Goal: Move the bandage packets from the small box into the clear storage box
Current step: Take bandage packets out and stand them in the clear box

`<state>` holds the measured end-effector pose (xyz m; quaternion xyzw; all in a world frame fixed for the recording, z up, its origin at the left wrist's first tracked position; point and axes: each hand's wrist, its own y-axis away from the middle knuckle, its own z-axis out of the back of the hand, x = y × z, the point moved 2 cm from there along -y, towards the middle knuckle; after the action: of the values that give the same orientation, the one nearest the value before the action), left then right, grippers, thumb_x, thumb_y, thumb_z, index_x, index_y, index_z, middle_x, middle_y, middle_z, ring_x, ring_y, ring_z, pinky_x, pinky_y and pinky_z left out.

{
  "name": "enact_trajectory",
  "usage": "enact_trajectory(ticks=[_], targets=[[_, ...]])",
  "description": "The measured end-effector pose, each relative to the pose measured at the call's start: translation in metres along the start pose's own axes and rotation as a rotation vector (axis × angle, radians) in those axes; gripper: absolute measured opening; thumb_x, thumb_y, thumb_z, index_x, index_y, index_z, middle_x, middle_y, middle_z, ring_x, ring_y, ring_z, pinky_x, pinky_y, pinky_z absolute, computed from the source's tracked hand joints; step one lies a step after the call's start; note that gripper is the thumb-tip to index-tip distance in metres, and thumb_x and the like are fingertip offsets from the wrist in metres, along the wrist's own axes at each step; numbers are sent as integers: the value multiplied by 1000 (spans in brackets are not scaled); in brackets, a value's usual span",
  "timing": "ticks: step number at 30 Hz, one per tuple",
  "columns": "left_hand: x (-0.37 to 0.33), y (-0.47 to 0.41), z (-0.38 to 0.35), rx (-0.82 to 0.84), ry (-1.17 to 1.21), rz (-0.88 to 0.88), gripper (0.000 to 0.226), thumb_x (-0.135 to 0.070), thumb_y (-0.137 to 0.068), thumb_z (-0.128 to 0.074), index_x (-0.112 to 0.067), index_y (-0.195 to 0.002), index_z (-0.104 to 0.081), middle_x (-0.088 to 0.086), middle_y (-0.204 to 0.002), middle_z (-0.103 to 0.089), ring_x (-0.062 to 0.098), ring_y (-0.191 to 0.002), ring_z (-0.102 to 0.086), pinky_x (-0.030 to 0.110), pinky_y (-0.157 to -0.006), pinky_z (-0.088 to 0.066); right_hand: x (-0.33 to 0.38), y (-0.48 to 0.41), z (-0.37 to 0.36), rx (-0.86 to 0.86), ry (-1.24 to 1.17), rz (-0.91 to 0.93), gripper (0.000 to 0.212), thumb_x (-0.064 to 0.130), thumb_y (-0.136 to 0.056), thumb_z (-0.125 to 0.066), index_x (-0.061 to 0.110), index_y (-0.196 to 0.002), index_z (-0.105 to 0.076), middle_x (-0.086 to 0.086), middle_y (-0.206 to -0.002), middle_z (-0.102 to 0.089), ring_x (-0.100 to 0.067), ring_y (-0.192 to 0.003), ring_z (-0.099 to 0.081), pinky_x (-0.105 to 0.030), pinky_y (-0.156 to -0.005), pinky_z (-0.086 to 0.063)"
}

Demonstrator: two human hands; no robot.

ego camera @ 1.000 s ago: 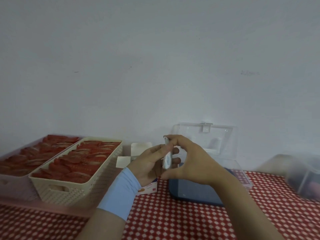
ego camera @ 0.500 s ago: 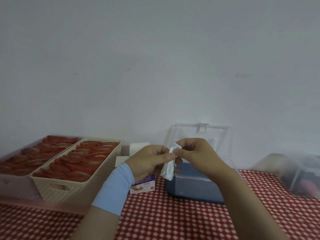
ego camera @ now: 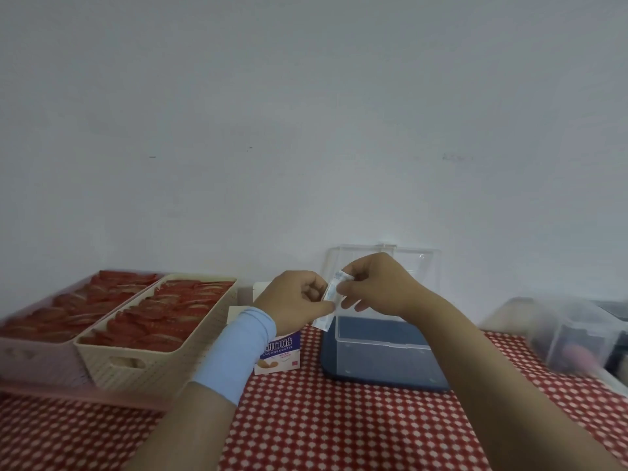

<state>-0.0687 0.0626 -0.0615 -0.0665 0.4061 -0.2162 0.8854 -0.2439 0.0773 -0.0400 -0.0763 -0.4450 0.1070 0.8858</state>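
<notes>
Both hands are meeting above the table: the left hand (ego camera: pixel 296 299) is pinching the lower part of the bandage packets (ego camera: pixel 329 302), the right hand (ego camera: pixel 375 283) is pinching their top edge. The white stack is hanging between the two, tilted, just over the near left corner of the clear storage box (ego camera: pixel 384 348), whose lid is standing open. The small box (ego camera: pixel 280 353) is sitting beneath the left wrist on the red checked cloth (ego camera: pixel 339 426).

Plain pale wall (ego camera: pixel 306 113) fills background — table (ego camera: pixel 339 430) under red-white checked cloth, dim even light.
</notes>
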Motion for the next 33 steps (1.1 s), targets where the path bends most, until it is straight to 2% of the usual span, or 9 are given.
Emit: enact_trajectory(ticks=[3,7,11,15,18,20,23,28,33], targets=[[1,1,5,144,-277,22,51,-43,-80,-77,-31,-126,-58,-14,-120,-57,10,-114,-52,21,-86,-42,-7,-7,3,-43,131,-17,12,9,-91,-63,8,-89,-75,-6,-76,-76,-9,-67,-74,-31,-67,-62],[31,-7,1,314,-782,78,96,-43,-76,-80,-30,-154,-25,-4,-158,-30,21,-145,-26,40,-115,-30,-22,-12,8,-115,301,-49,18,12,-94,-58,2,-90,-72,-12,-80,-75,-12,-67,-72,-35,-70,-59],[58,-14,-19,319,-737,81,87,-22,-84,-72,-28,-155,-22,-1,-157,-35,22,-141,-35,37,-116,-30,-32,-13,3,-94,456,-56,22,12,-96,-53,6,-81,-68,-3,-67,-63,-16,-57,-55,-23,-51,-43],[65,-22,-22,142,-836,96,80,-29,-85,-69,-29,-152,-24,1,-150,-43,24,-135,-41,42,-109,-33,-43,-19,-3,-41,528,-87,20,15,-97,-54,15,-84,-68,3,-68,-58,-16,-64,-55,-23,-55,-39],[61,-28,-24,112,-832,103,87,-33,-84,-71,-27,-153,-19,4,-159,-28,27,-144,-27,43,-114,-27,-53,-24,-8,28,542,-148,20,12,-95,-55,12,-102,-74,0,-82,-64,-18,-73,-60,-23,-59,-43],[47,-32,-24,12,-669,18,73,-33,-88,-66,-27,-151,-28,3,-157,-28,24,-143,-24,39,-115,-25,-58,-28,-12,81,539,-194,23,8,-94,-55,6,-109,-73,-1,-83,-63,-19,-74,-61,-22,-58,-46],[22,-34,-25,-84,-230,-55,27,-24,-96,-56,-24,-123,-62,-4,-126,-61,11,-110,-55,25,-94,-43,-64,-37,-22,152,542,-273,22,4,-92,-59,4,-109,-72,-7,-92,-71,-25,-88,-71,-33,-74,-60],[22,-31,-48,132,-256,195,34,-26,-99,-44,-3,-90,-68,13,-93,-72,26,-79,-65,35,-77,-53,-76,-50,-43,328,641,-403,20,11,-93,-66,2,-111,-68,-14,-100,-74,-25,-88,-73,-39,-86,-61],[36,-23,-67,217,-157,288,41,-32,-104,-33,-8,-99,-67,13,-97,-72,26,-85,-71,36,-81,-55,-82,-53,-56,409,782,-409,16,17,-95,-65,1,-96,-68,-10,-89,-63,-22,-77,-58,-32,-80,-51]])
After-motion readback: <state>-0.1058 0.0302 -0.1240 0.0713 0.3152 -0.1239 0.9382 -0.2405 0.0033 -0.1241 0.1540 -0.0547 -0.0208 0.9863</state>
